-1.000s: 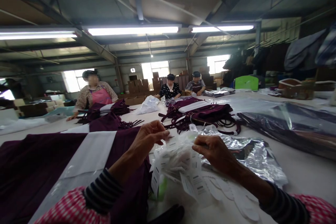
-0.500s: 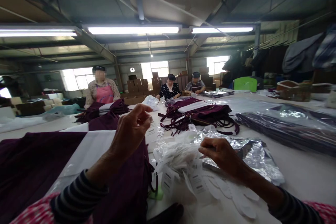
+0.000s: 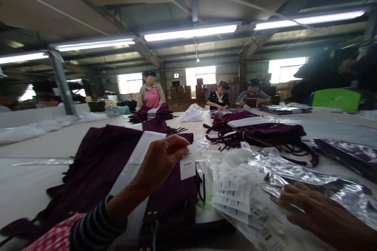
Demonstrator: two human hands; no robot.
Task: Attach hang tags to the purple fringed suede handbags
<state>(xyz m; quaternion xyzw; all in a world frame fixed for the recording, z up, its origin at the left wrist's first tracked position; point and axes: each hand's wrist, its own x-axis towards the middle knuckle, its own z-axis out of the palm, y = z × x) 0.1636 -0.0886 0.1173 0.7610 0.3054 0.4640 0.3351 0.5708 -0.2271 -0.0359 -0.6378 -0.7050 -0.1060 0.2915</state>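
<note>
My left hand [image 3: 160, 160] is closed in a pinch on a white printed tag [image 3: 187, 168], which hangs below the fingertips. Under and behind it lies a dark purple garment [image 3: 100, 164] with a white strip [image 3: 132, 157] across it, straps and metal eyelets. My right hand [image 3: 315, 208], slightly blurred, has its fingers apart and shows nothing in them. It is low at the right, beside a clear plastic bag [image 3: 273, 160]. Between the hands is a heap of white printed tags [image 3: 235, 192], fanned out over one another.
Another stack of purple garments [image 3: 265, 129] with loose straps sits farther back. Plastic-wrapped purple goods [image 3: 347, 157] lie at the right. A white crumpled bag [image 3: 192, 113] stands mid-table. Three co-workers are across the table, one in a pink apron [image 3: 152, 98]. A green board [image 3: 335, 99] stands right.
The view has turned left. My left hand is now over the purple garment with a tag clearly in its pinch. My right hand has moved away from the tag heap and its fingers have loosened.
</note>
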